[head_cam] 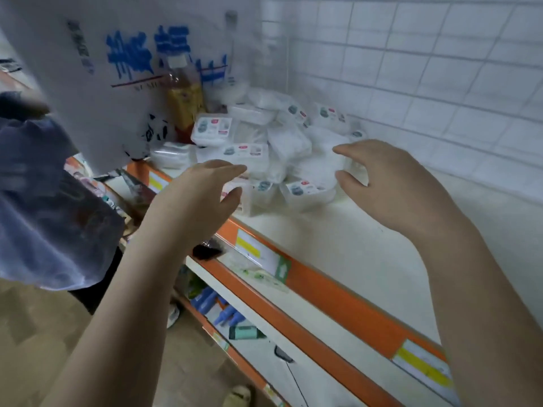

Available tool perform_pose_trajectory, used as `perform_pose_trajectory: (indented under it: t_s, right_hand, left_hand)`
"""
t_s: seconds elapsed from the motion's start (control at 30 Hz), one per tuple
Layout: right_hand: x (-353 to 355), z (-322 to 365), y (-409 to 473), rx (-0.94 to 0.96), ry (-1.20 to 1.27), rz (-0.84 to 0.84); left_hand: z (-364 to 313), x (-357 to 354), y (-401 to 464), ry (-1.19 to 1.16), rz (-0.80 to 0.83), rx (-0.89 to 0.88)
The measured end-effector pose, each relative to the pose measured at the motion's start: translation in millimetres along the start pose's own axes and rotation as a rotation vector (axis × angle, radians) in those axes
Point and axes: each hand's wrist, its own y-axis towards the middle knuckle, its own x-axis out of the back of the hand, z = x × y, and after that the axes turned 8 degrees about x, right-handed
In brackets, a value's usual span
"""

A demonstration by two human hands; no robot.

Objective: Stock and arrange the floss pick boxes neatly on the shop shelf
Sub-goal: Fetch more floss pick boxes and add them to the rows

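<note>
A loose heap of several clear floss pick boxes with white labels lies on the cream top shelf, near the tiled corner. My left hand hovers at the heap's left front, fingers relaxed and holding nothing. On the other side my right hand is spread, thumb and fingers apart, close to a box at the front of the pile; whether it touches is unclear.
A white plastic bag with blue print hangs at upper left, held by another person in a blue-grey top. A bottle with a yellow label stands behind the heap. An orange shelf edge carries price tags; lower shelves hold goods.
</note>
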Motion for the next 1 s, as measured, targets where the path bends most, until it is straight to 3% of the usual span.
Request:
perform_pose_trajectory:
  t_s: [0.1, 0.4, 0.53, 0.73, 1.0]
  right_hand:
    - [-16.4, 2.4, 21.9, -0.097, -0.074, -0.021]
    - [-53.2, 19.3, 72.2, -0.335, -0.105, -0.055]
    - [-58.9, 21.6, 81.0, -0.338, -0.108, -0.081]
    - [-71.1, 27.9, 113.0, -0.263, -0.147, -0.033]
    - [-93.7, 33.9, 129.2, -0.328, -0.195, 0.049]
  left_hand:
    - [26.9, 1.5, 44.4, -0.017, 0.017, -0.118]
    - [51.9, -6.1, 132.2, 0.011, 0.272, -0.391]
    - [53.6, -9.8, 137.2, -0.011, 0.255, -0.468]
    - [77.4, -1.2, 130.3, -0.15, 0.101, -0.48]
    - [89.3, 1.5, 128.9, -0.18, 0.144, -0.5]
